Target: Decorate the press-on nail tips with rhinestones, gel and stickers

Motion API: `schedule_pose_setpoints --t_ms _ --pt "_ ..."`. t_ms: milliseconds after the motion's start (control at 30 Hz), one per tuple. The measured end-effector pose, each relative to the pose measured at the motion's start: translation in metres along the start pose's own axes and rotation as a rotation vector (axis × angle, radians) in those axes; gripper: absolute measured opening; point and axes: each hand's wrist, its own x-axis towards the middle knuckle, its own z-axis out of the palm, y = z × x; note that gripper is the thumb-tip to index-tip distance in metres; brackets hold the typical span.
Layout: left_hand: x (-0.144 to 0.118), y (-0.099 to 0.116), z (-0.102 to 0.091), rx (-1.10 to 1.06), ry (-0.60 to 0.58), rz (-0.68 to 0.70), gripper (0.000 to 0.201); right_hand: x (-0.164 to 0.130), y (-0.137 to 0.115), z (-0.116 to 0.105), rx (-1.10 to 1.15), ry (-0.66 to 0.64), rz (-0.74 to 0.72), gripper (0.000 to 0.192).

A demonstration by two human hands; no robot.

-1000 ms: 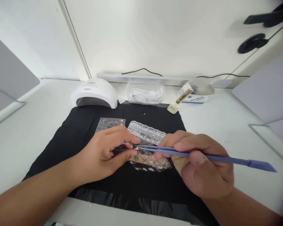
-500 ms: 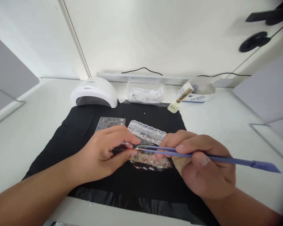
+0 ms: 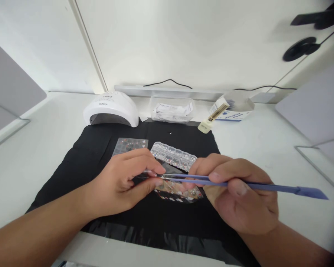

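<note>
My right hand is closed around a pair of blue-purple tweezers, which points left. The tips of the tweezers meet the fingertips of my left hand, whose thumb and index finger are pinched together. Between my hands is a shiny clear sticker sheet with small red, white and gold designs, its edge in my left pinch. Right-hand fingers lie behind the sheet, partly hidden. Whatever sits between the tweezer tips is too small to make out. Just behind stands a clear compartment case of tiny gems.
Another sticker sheet lies on the black mat, left of the case. Along the back are a white nail lamp, a clear tub of small packets, a nail polish bottle and an alcohol pads box.
The back end of the tweezers has risen slightly, and the sticker sheet has tilted a little. My left hand has barely moved.
</note>
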Motion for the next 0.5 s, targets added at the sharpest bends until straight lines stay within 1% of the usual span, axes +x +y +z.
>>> schedule_pose_setpoints --t_ms 133,367,500 --pt "0.0003 0.0006 -0.0001 -0.009 0.001 -0.001 0.011 -0.0004 -0.0002 0.0004 0.026 0.001 0.021 0.023" --pt "-0.0003 -0.0008 0.0012 0.003 0.005 -0.006 0.011 0.0 0.0002 0.0001 0.039 0.007 0.008 0.023" --pt "-0.0021 -0.0004 0.0011 0.071 -0.003 -0.002 0.019 -0.0052 -0.0002 0.0001 0.056 -0.003 0.008 0.025"
